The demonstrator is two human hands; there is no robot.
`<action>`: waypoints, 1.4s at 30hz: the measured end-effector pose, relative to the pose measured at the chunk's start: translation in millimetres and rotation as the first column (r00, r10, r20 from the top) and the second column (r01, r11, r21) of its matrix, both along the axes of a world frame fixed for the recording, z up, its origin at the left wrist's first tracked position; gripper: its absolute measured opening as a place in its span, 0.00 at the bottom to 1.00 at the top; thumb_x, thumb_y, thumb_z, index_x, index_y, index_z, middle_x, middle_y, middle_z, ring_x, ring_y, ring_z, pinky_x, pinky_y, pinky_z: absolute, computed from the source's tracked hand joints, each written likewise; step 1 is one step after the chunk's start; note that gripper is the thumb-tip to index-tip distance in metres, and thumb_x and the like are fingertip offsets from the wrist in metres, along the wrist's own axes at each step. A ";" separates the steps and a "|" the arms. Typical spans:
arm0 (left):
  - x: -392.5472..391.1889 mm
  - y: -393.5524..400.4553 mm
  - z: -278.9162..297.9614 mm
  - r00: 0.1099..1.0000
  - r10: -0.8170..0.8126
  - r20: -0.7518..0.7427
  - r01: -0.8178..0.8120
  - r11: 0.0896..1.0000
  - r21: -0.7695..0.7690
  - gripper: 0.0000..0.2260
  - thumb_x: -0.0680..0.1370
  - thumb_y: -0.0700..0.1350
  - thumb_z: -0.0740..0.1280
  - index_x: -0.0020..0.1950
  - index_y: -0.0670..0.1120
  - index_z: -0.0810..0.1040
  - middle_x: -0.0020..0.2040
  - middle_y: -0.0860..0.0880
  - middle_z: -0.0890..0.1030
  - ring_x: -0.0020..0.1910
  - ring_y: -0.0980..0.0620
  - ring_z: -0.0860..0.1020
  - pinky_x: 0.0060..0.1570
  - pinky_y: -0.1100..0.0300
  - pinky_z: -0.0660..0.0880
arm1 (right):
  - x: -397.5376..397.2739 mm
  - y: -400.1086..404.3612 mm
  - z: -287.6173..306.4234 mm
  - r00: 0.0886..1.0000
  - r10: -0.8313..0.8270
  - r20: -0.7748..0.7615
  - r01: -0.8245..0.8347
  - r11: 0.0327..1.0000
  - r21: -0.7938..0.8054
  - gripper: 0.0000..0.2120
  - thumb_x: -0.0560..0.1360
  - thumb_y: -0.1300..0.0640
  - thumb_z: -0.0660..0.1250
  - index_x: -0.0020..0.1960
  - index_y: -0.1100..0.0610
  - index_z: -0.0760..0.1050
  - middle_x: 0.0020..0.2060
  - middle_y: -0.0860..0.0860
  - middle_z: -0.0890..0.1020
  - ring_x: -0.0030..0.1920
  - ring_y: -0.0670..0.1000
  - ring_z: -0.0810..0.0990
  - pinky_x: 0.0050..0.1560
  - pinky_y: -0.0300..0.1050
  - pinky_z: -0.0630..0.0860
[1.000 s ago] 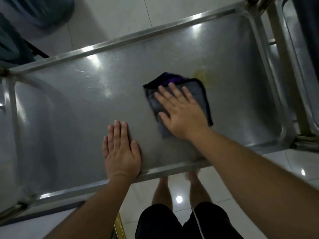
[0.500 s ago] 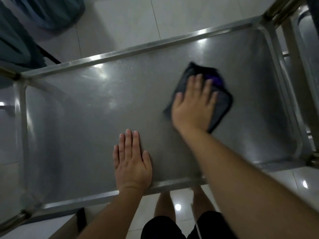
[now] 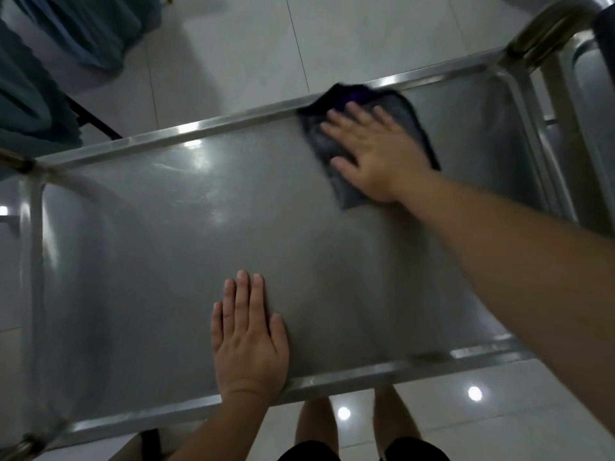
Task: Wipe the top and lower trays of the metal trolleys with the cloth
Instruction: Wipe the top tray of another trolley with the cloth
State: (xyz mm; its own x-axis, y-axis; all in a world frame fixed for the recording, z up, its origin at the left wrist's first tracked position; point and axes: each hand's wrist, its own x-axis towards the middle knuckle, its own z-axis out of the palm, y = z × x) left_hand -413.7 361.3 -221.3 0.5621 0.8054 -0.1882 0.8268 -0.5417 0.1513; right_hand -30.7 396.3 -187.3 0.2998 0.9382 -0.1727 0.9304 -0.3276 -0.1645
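The right hand (image 3: 376,154) lies flat on the cloth (image 3: 367,141), its grip wide: fingers straight and slightly spread, pointing up and to the left toward the far rim, the thumb stretched out along the cloth's near-left side, palm pressing down rather than curling round anything. The cloth is a dark grey folded piece with a darker border and a patch of purple showing at its far corner; it sits in the far right part of the top tray (image 3: 166,244), with its far corner touching and slightly overlapping the far rim. The right forearm runs from the lower right of the view diagonally up to the wrist, extended well out over the tray. The left hand (image 3: 249,337) also rests with a wide grip, holding nothing: palm flat on the bare metal just inside the near rim, fingers straight and close together pointing away from the person, thumb out to the right, wrist crossing the rim. The two hands are well apart. The tray is a shallow stainless steel pan with raised edges and bright reflections. A second trolley (image 3: 585,94) stands just beside it on the right. Below are pale floor tiles (image 3: 233,44), and the person's bare legs (image 3: 392,417) stand at the near edge.
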 end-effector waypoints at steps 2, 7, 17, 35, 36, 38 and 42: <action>0.8 -0.2 -0.6 1.000 -0.003 -0.010 0.003 1.000 -0.002 0.32 0.84 0.55 0.53 0.87 0.50 0.48 0.87 0.52 0.46 0.86 0.50 0.45 0.82 0.47 0.46 | 50.4 -30.0 1.1 0.959 -0.282 0.025 0.282 0.959 0.002 0.32 0.81 0.39 0.49 0.84 0.47 0.55 0.84 0.48 0.54 0.83 0.53 0.50 0.81 0.58 0.45; 0.9 0.2 0.1 1.000 -0.003 -0.015 0.003 1.000 -0.003 0.32 0.85 0.55 0.52 0.87 0.50 0.48 0.87 0.52 0.46 0.86 0.50 0.45 0.83 0.48 0.43 | 58.8 -49.3 1.4 0.500 -0.864 0.055 0.866 0.499 -0.026 0.33 0.83 0.40 0.44 0.85 0.52 0.48 0.84 0.51 0.48 0.83 0.57 0.44 0.81 0.63 0.43; 2.5 -1.3 2.7 1.000 0.011 -0.027 -0.011 1.000 -0.015 0.31 0.85 0.56 0.51 0.87 0.51 0.48 0.87 0.52 0.45 0.86 0.51 0.43 0.82 0.50 0.42 | -157.0 57.5 1.2 0.982 0.141 -0.122 -0.150 0.987 -0.065 0.33 0.83 0.36 0.44 0.85 0.46 0.46 0.84 0.45 0.47 0.83 0.52 0.40 0.80 0.59 0.36; 2.9 0.2 4.3 1.000 0.021 -0.022 -0.022 0.999 -0.038 0.31 0.85 0.56 0.51 0.87 0.52 0.47 0.87 0.52 0.45 0.86 0.52 0.43 0.83 0.48 0.43 | 103.2 -121.7 4.4 0.882 -0.470 0.027 0.471 0.881 -0.049 0.36 0.82 0.35 0.41 0.85 0.50 0.47 0.84 0.51 0.49 0.83 0.55 0.46 0.81 0.60 0.43; 3.7 0.1 5.7 0.999 0.027 -0.019 -0.028 0.998 -0.049 0.31 0.85 0.56 0.51 0.87 0.51 0.48 0.87 0.52 0.45 0.85 0.52 0.43 0.83 0.47 0.44 | 91.9 -134.9 4.5 0.885 -0.464 0.028 0.465 0.884 -0.051 0.35 0.82 0.35 0.42 0.85 0.51 0.48 0.84 0.52 0.50 0.83 0.56 0.47 0.81 0.60 0.43; 4.6 0.2 8.0 0.999 0.039 -0.005 -0.040 0.997 -0.060 0.31 0.84 0.56 0.51 0.87 0.51 0.49 0.87 0.52 0.47 0.85 0.52 0.43 0.83 0.46 0.45 | 63.8 -170.3 5.2 0.889 -0.456 0.031 0.457 0.887 -0.060 0.34 0.83 0.36 0.44 0.85 0.51 0.49 0.84 0.53 0.52 0.83 0.57 0.49 0.81 0.61 0.46; 6.7 -0.2 10.4 0.998 0.057 0.006 -0.057 0.997 -0.060 0.31 0.84 0.56 0.51 0.87 0.51 0.51 0.87 0.52 0.49 0.85 0.53 0.44 0.83 0.45 0.46 | -10.9 -285.3 2.8 0.903 -0.429 0.037 0.430 0.897 -0.099 0.34 0.83 0.38 0.47 0.85 0.53 0.49 0.84 0.55 0.53 0.83 0.60 0.52 0.80 0.65 0.52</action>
